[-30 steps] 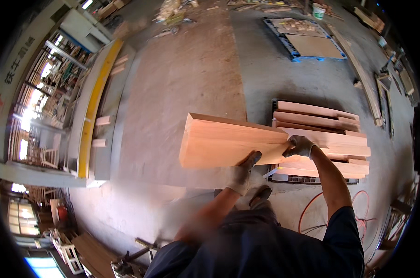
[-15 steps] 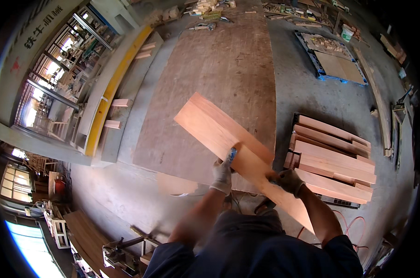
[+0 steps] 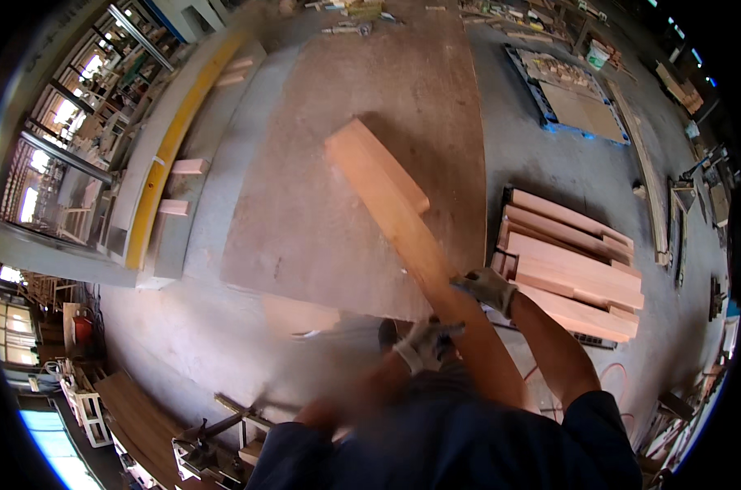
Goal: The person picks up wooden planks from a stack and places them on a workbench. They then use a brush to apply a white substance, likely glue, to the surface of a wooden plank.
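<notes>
A long reddish-brown wooden board (image 3: 428, 249) slants in front of me, its far end wider with a step along the right side. My right hand (image 3: 486, 290), in a light glove with dark fingertips, grips the board's right edge. Close to my body, my left hand (image 3: 426, 345), gloved the same way, has its fingers closed at the board's left edge; their undersides are hidden. Beneath the board's far part lies a large brown sheet (image 3: 321, 204) on the floor.
Right of the sheet, similar stepped boards (image 3: 571, 265) are stacked on a dark pallet. A blue pallet (image 3: 579, 110) with wood pieces stands farther off. A large machine with a yellow edge (image 3: 162, 155) is at left. A red hose (image 3: 620, 371) lies near my right arm.
The board has turned to point more straight ahead. My left hand has slid back along it toward my body, while my right hand has moved slightly forward and left.
</notes>
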Demonstrator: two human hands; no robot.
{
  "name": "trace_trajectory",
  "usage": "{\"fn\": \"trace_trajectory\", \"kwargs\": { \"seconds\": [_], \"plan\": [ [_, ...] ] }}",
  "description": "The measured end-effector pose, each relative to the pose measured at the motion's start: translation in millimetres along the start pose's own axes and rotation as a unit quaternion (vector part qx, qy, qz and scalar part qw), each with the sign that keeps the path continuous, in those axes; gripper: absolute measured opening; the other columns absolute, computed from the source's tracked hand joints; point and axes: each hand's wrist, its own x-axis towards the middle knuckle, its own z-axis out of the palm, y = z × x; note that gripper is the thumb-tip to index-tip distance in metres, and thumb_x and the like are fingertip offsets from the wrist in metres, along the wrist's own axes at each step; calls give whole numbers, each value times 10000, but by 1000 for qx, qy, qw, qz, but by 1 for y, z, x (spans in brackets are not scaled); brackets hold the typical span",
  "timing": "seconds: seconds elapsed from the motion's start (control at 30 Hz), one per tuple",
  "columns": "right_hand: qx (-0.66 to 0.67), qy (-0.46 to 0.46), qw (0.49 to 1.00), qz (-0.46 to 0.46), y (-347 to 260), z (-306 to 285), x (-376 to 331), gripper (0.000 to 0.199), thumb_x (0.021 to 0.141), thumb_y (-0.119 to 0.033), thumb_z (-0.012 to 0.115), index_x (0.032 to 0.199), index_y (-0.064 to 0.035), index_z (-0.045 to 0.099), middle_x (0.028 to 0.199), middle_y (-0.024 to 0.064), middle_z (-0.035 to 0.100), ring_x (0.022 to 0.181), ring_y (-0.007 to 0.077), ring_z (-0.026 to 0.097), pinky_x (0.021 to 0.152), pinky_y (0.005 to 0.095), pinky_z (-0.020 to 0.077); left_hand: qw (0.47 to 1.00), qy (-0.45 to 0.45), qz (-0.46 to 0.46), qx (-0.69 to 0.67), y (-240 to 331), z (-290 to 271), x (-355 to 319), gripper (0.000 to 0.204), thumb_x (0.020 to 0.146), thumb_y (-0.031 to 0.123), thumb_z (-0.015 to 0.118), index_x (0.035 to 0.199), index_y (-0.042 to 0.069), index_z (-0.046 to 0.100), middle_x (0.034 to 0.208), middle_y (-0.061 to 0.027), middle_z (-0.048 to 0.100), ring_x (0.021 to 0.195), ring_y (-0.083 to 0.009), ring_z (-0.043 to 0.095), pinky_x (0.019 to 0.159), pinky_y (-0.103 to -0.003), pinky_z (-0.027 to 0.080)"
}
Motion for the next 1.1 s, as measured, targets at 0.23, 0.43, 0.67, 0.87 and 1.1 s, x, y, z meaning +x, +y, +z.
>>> {"fn": "trace_trajectory", "kwargs": {
  "seconds": [0.23,0.43,0.67,0.87,1.1],
  "plan": [
    [-86,-59,957,272,112,-7,-148,507,1042,-460,671,1215,7,764,984,82,767,876,112,657,791,328,544,980,24,195,-21,84,-50,67,391,969,142,736,1321,-4,649,1242,-99,727,1156,-240,693,1020,-370,550],
    [-18,72,994,82,111,17,-124,468,1058,-380,641,1175,60,750,916,95,752,836,164,667,787,350,558,965,-44,239,-95,133,-68,84,382,949,70,737,1320,16,658,1199,-67,746,1064,-234,736,909,-365,608],
    [174,52,983,-16,38,56,11,516,1058,-449,646,1231,33,710,1068,65,733,830,135,625,779,325,522,980,-89,119,-131,35,-80,0,493,1040,237,669,1459,-1,563,1364,-127,673,1257,-272,654,1105,-408,515],
    [288,52,954,57,-40,138,75,588,1026,-571,645,1250,-34,725,1060,60,696,896,122,612,852,317,499,973,9,107,-205,-5,-91,-78,492,1046,365,649,1416,47,583,1343,-137,672,1238,-285,657,1071,-461,526],
    [107,-105,988,-36,-50,187,68,494,1063,-513,603,1293,-82,675,1113,106,696,978,185,661,889,364,539,934,42,255,-245,-13,-136,-109,506,1067,320,617,1482,37,545,1413,-119,651,1311,-268,610,1073,-461,519]
  ]
}}
